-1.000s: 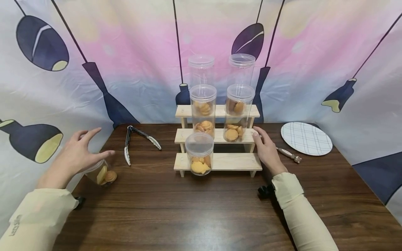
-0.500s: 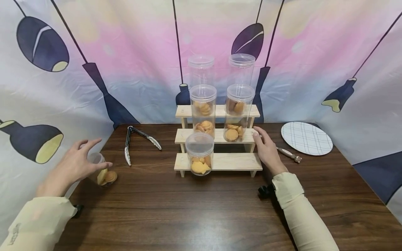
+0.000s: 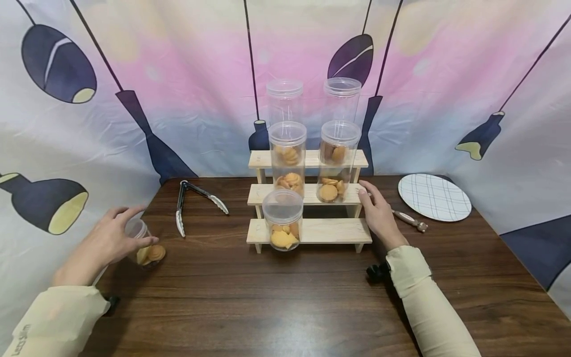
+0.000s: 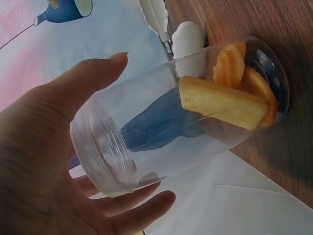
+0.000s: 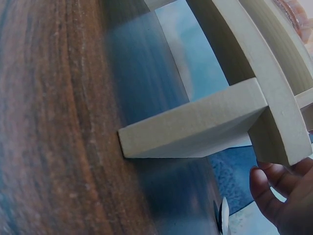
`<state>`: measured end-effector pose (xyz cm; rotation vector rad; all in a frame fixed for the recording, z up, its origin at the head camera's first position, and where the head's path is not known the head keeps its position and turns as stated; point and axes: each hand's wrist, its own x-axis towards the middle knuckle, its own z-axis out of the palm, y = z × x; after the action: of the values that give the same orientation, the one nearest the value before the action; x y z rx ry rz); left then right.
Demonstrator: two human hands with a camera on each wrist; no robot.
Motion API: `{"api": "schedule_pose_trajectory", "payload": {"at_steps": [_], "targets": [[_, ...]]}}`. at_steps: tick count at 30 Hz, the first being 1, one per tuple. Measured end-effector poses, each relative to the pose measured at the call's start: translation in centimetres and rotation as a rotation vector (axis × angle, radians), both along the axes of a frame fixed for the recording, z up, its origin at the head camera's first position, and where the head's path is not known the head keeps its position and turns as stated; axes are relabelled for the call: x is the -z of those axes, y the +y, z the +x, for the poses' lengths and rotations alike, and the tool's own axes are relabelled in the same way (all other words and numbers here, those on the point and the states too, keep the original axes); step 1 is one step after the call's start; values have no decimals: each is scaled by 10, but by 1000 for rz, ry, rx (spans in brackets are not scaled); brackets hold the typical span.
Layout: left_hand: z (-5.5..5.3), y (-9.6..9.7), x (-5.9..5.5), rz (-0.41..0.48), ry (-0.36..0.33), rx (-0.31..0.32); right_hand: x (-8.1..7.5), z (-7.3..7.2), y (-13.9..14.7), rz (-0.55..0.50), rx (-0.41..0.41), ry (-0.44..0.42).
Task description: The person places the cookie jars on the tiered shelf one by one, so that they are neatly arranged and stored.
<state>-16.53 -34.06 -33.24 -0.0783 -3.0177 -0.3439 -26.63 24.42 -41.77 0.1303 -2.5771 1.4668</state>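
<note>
At the table's left edge stands a clear plastic jar [image 4: 156, 127] with several cookies [image 4: 222, 103] in its bottom. My left hand [image 3: 104, 240] is around its lid end, thumb on one side and fingers on the other; in the left wrist view the thumb tip stands off the wall. My right hand [image 3: 379, 215] holds the right end of the middle step of a three-tier wooden stand [image 3: 334, 230]. Its fingertips [image 5: 264, 188] meet the board's end in the right wrist view. One cookie jar [image 3: 283, 220] is on the stand's lowest step, toward the left.
Two jars with cookies [image 3: 287, 158] [image 3: 340, 158] stand on the middle step, and two clear jars [image 3: 285, 99] [image 3: 342, 99] behind them. Spread metal tongs [image 3: 183, 208] lie left of the stand. To the right are a bear-ended handle [image 3: 412, 220] and a checked plate [image 3: 434, 197].
My left hand has come down around the jar at the left, and its thumb now passes lower in front of it. The right hand has kept its place on the stand.
</note>
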Motion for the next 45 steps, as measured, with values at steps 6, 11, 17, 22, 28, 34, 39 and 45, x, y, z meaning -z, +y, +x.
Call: {"api": "schedule_pose_trajectory", "payload": {"at_steps": [6, 11, 17, 22, 28, 34, 39, 45], "targets": [[6, 0, 0, -5, 23, 26, -1, 1, 1, -4, 8, 5], [8, 2, -2, -4, 22, 45, 0, 2, 2, -3, 14, 1], [13, 1, 0, 2, 18, 56, 3, 2, 2, 1, 9, -20], [15, 0, 3, 14, 39, 63, 4, 2, 1, 1, 7, -18], [16, 0, 2, 13, 32, 57, 2, 1, 1, -6, 3, -10], [14, 0, 0, 4, 32, 52, 0, 1, 0, -5, 0, -4], [11, 1, -3, -3, 5, 35, 0, 1, -1, -5, 1, -3], [12, 7, -7, -6, 0, 44, 0, 2, -1, -13, -4, -2]]}}
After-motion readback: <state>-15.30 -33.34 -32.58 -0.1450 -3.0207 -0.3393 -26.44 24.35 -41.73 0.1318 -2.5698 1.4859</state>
